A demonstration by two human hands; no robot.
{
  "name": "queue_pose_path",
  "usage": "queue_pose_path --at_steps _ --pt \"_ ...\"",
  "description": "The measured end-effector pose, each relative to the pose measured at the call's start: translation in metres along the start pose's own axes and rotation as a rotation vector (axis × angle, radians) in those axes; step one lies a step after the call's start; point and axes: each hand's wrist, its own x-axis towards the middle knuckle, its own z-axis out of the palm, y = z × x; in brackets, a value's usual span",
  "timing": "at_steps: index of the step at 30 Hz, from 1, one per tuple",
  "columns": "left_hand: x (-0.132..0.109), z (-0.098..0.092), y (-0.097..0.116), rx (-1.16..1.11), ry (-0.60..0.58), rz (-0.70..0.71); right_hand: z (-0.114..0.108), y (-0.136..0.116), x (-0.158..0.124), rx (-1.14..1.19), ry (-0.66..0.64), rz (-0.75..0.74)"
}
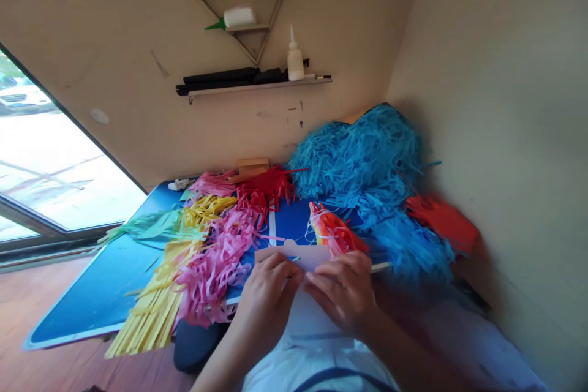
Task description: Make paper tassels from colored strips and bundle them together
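Note:
Both hands are at the near edge of the blue table, over the lap. My left hand is closed, its fingertips pinching a pale sheet that has a small rounded tab on its top edge. From the other side my right hand is also closed on that sheet, its fingertips close to the left thumb. What lies between the fingertips is hidden. Just beyond the right hand rests a red, orange and yellow tassel bundle. Pink paper strips spread out to the left of the hands.
A big heap of blue shredded strips fills the table's back right, with a red bundle beside it. Yellow strips hang over the front edge of the blue table. A glue bottle stands on the wall shelf.

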Motion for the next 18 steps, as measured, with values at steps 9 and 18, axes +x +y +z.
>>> queue_pose_path --at_steps 9,18 --pt "0.002 -0.005 0.002 0.029 -0.11 -0.056 0.003 0.006 0.007 0.083 -0.056 -0.075" --pt "-0.004 -0.015 0.003 0.036 0.016 -0.118 -0.028 0.021 -0.004 0.37 0.017 0.087"
